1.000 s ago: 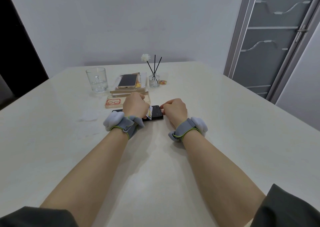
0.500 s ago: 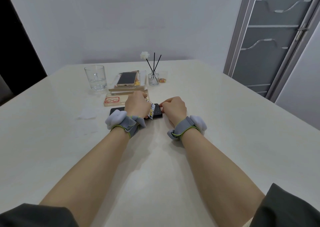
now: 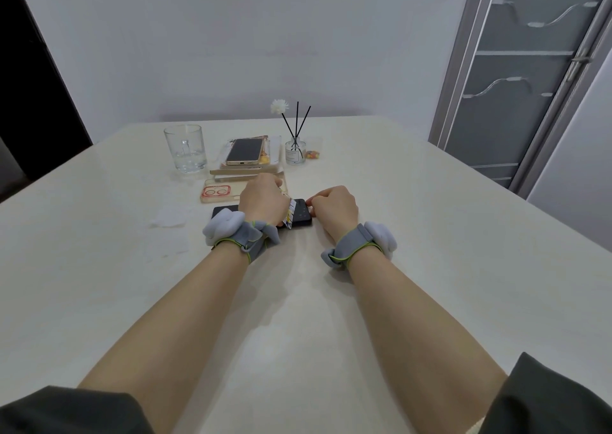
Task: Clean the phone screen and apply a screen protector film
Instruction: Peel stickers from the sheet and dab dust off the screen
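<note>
A black phone (image 3: 300, 216) lies flat on the cream table (image 3: 430, 235), screen up, its middle hidden under my left hand (image 3: 263, 202). That hand is closed on a small card (image 3: 290, 214) with yellow and white print, held on edge across the screen. My right hand (image 3: 334, 206) is curled at the phone's right end, fingertips touching its edge. Both wrists wear grey straps with white pads.
Behind the hands lie a clear phone case with a red camera ring (image 3: 218, 192), a stack of flat boxes (image 3: 246, 170) topped by a gold phone (image 3: 245, 151), a drinking glass (image 3: 185, 148) and a reed diffuser (image 3: 294, 150). Thin white sheets (image 3: 170, 217) lie left of the black phone.
The card in my left hand has shifted slightly along the screen; both hands stay on the phone. The head camera has tilted a little.
</note>
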The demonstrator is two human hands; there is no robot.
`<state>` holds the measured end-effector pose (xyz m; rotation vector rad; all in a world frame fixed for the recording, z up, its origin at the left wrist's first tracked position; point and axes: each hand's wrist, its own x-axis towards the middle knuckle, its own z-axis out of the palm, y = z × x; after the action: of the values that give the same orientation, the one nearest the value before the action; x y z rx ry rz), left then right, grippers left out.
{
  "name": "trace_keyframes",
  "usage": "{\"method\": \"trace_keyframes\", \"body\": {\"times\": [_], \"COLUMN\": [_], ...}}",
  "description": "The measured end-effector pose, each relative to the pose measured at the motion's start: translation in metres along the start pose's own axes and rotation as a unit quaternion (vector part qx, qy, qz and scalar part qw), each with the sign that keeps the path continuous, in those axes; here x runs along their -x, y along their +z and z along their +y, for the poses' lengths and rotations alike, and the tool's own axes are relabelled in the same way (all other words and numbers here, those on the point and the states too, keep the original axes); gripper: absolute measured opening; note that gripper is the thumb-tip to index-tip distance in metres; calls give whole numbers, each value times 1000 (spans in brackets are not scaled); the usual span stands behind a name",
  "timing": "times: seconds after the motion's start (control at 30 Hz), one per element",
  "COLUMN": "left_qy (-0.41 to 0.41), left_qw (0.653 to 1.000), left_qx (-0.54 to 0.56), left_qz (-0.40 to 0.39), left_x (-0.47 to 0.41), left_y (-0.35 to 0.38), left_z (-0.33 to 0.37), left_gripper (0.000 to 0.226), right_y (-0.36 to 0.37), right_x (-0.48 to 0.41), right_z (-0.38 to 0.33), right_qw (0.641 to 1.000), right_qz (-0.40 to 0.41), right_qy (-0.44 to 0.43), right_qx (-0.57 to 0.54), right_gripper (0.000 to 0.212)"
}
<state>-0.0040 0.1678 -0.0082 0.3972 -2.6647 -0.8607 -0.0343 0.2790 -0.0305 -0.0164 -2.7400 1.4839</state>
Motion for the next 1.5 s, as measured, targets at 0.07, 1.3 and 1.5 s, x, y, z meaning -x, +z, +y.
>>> {"method": "trace_keyframes", "body": {"times": [0.07,1.3,1.5], "left_qy": [11,82,99], "left_qw": [1000,992,994], "left_qx": [-3,-35,-25], "left_qz": [1,85,50], "left_x": [1,-13,-16], "left_y": [0,2,1], "left_z": [1,-18,-21], "left_gripper": [40,41,42], "right_y": [0,0,0], "right_x": [0,0,1], "right_z": [0,0,0], "right_qw": [1000,1000,1000], "right_qz": [1,3,2], "right_qy": [-1,-6,-7], "right_qx": [0,7,10], "right_gripper": [31,30,31]}}
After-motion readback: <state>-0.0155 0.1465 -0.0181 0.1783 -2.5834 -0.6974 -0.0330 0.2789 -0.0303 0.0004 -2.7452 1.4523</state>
